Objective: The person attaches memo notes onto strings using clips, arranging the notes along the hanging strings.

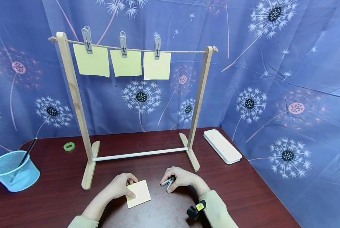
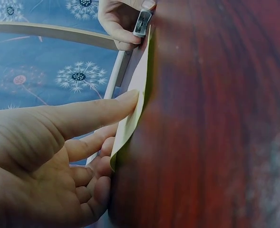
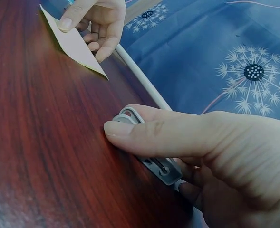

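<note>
My left hand (image 1: 120, 186) pinches a pale yellow sticky note (image 1: 139, 193) by its left edge, thumb on top, just above the table. In the left wrist view the note (image 2: 130, 111) is seen nearly edge-on and bends slightly. To its right, my right hand (image 1: 182, 179) holds a grey clothespin (image 1: 168, 182) between thumb and fingers; the right wrist view shows the clothespin (image 3: 161, 168) partly covered by the thumb. Behind both hands, three yellow notes (image 1: 157, 66) hang from a rope (image 1: 184, 51), each under a grey clothespin (image 1: 123, 44).
A wooden frame (image 1: 76, 95) carries the rope, with a white bar (image 1: 141, 154) low between its feet. At left stand a blue mesh basket (image 1: 24, 177) with a black pen (image 1: 28, 151) and a green tape roll (image 1: 69, 146). A white case (image 1: 222, 146) lies at right.
</note>
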Demonstrator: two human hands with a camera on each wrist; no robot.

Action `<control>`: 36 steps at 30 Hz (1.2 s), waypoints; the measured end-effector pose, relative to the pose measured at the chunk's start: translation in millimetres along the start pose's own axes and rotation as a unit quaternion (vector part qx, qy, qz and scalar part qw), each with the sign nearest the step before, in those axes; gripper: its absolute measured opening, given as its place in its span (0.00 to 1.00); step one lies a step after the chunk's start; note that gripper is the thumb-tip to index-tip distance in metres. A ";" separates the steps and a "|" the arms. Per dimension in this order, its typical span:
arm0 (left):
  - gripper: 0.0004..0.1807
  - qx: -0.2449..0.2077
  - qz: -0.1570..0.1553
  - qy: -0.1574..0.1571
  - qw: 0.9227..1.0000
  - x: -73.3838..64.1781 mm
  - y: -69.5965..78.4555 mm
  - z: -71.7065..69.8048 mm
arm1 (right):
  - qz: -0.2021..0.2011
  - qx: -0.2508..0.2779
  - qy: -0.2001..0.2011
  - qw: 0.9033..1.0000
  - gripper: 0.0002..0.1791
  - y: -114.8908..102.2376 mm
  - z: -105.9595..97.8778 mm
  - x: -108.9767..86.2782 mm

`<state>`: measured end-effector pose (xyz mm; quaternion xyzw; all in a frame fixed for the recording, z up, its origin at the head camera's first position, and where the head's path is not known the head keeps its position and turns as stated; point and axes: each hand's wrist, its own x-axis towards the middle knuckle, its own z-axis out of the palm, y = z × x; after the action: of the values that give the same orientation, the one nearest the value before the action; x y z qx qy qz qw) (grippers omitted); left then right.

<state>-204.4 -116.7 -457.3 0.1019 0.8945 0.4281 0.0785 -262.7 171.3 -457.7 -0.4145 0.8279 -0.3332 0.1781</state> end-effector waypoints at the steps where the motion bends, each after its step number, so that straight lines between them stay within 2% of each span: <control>1: 0.25 0.001 -0.003 0.001 1.000 0.1 0.4 0.2 | -0.001 0.001 0.001 1.000 0.22 0.0 -0.1 -0.1; 6: 0.26 0.001 -0.005 0.000 1.000 0.8 0.1 0.5 | -0.009 0.024 0.006 1.000 0.20 -0.8 -0.6 0.2; 11: 0.26 -0.006 -0.004 -0.009 1.000 0.1 -0.3 -0.2 | 0.004 0.054 0.014 0.998 0.19 -2.2 -0.4 0.9; 15: 0.26 -0.006 0.004 -0.010 1.000 0.5 -0.9 -0.5 | 0.014 0.068 0.032 0.997 0.19 -2.2 -0.4 1.5; 20: 0.24 -0.020 0.018 -0.013 1.000 0.3 -2.0 -2.0 | 0.005 0.080 0.056 0.995 0.18 -4.5 -1.1 1.4; 22: 0.22 -0.031 0.018 -0.019 0.999 -0.1 -1.8 -3.3 | 0.000 0.088 0.061 0.994 0.18 -11.7 -2.6 0.6; 27: 0.19 -0.045 0.005 -0.031 0.998 0.3 -2.0 -5.5 | -0.009 0.107 0.079 0.991 0.17 -10.5 -0.9 1.5; 29: 0.19 -0.051 0.008 -0.039 0.998 0.7 -3.3 -6.1 | -0.012 0.113 0.091 0.989 0.17 -3.1 1.0 2.7; 33: 0.15 -0.068 0.027 -0.060 0.996 0.9 -5.8 -8.3 | -0.015 0.133 0.113 0.984 0.17 -1.7 0.7 3.5; 36: 0.13 -0.068 0.030 -0.066 0.995 1.5 -6.7 -10.1 | -0.012 0.148 0.128 0.981 0.17 -2.4 0.6 4.3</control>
<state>-208.9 -128.0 -456.3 0.1513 0.8528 0.4822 0.1316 -263.5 166.6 -456.5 -0.3476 0.7800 -0.5047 0.1263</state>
